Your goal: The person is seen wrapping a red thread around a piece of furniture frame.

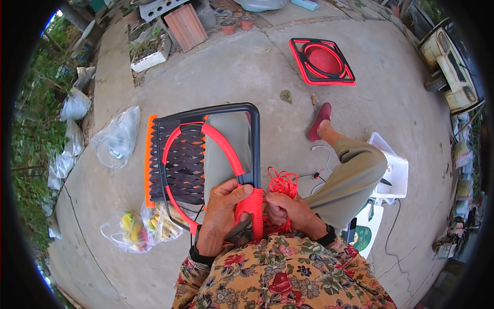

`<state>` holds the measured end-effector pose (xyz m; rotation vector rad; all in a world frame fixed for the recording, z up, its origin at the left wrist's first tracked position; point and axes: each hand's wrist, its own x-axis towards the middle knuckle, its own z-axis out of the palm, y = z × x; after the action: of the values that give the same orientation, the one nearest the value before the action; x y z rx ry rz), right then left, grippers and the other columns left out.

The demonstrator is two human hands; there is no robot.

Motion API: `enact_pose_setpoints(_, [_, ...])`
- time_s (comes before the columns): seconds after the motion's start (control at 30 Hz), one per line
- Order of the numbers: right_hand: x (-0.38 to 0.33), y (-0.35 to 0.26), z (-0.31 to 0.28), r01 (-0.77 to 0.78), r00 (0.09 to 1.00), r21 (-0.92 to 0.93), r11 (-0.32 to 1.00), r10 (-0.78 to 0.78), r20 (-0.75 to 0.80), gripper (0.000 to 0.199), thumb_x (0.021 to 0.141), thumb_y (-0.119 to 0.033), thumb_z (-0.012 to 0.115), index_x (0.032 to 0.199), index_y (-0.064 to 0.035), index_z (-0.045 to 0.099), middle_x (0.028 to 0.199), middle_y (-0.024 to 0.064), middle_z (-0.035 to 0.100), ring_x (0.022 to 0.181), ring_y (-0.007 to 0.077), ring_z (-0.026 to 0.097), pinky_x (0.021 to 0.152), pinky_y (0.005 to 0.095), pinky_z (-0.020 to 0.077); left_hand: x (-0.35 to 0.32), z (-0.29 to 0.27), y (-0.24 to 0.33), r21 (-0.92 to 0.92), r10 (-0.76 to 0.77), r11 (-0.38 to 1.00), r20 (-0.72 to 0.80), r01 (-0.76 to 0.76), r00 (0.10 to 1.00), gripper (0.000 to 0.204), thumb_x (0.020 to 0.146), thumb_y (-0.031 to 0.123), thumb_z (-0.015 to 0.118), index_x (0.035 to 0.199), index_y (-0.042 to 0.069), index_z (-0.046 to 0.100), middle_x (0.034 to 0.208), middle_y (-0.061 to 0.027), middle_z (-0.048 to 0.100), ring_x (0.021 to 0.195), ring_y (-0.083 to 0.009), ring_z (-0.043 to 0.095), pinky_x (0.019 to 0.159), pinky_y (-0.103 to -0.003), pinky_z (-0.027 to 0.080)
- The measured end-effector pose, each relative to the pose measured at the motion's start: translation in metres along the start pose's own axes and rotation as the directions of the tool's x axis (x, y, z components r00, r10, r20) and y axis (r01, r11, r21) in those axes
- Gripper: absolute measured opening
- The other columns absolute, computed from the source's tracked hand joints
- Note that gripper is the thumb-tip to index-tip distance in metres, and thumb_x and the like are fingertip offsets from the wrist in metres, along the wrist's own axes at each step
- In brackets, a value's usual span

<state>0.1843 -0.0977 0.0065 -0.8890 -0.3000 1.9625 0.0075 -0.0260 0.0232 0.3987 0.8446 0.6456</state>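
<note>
A square black metal frame (206,110) is held tilted across the lap, its near right corner gripped by the left hand (222,208), whose fingers are closed around the bar where red cord wrapping (252,211) has been wound on tightly. The right hand (284,208) is closed on a bundle of red plastic cord (282,184), just right of the wrapped corner. A curved red hoop (218,139) crosses the frame, and a red-and-black woven panel (182,165) fills the left half; the right half is seen open.

For neat wrapping, the cord is best kept taut and each turn laid touching the last, with the frame held steady by the left hand; the exact path of the working strand between the fingers cannot be made out.

On the concrete to the left, a clear plastic bag (118,136) is seen with pale contents, and nearer, two clear bags (139,229) hold what appear to be yellow fruits. A white plastic tub (396,172) stands at the right, its contents hidden. Farther off, a finished red-and-black frame (321,61) lies flat.
</note>
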Motion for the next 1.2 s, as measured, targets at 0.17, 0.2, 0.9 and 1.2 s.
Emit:
enact_pose_setpoints(0.17, [0.001,-0.005,-0.001,0.025,0.999,-0.016,1.0,-0.025,-0.042,0.033,0.094,-0.022,0.055,0.066,-0.011,0.043,0.052,-0.0046,0.036,0.043,0.0074,0.034,0.041,0.0243,0.0268,0.007,0.012,0.006,0.105,0.073,0.992,0.015,-0.074,0.997,0.017,0.083,0.006,0.07,0.096,-0.002,0.065,0.084,-0.0075,0.069,0.069,-0.0121,0.065,0.06,-0.024,0.053])
enact_pose_setpoints(0.2, [0.001,-0.006,-0.002,0.03,0.999,0.0,1.0,-0.03,-0.025,0.033,0.094,-0.022,0.055,0.066,-0.011,0.043,0.053,-0.0045,0.036,0.043,0.0073,0.034,0.041,0.0244,0.027,0.007,0.013,0.007,0.106,0.07,0.992,0.017,-0.072,0.997,0.017,0.083,0.006,0.07,0.096,-0.002,0.065,0.084,-0.0075,0.069,0.069,-0.0121,0.065,0.06,-0.024,0.053])
enact_pose_setpoints(0.9, [-0.006,-0.002,0.0,0.134,0.988,-0.04,0.99,-0.136,-0.071,0.034,0.094,-0.018,0.053,0.063,-0.0101,0.04,0.053,-0.0026,0.036,0.044,0.0086,0.033,0.042,0.0254,0.027,0.013,0.007,-0.007,0.113,0.057,0.992,0.039,-0.061,0.998,0.015,0.076,0.001,0.074,0.09,0.0,0.069,0.081,-0.0076,0.07,0.069,-0.0124,0.065,0.067,-0.025,0.052])
enact_pose_setpoints(1.2, [0.001,-0.002,-0.012,0.188,0.982,-0.031,0.982,-0.189,-0.025,0.034,0.093,-0.017,0.055,0.062,-0.0104,0.042,0.051,-0.0028,0.037,0.042,0.008,0.035,0.04,0.0249,0.0267,0.011,0.003,-0.008,0.096,0.033,0.995,0.081,-0.041,0.996,0.02,0.077,0.003,0.074,0.096,0.0,0.068,0.088,-0.0069,0.07,0.077,-0.012,0.065,0.072,-0.024,0.052])
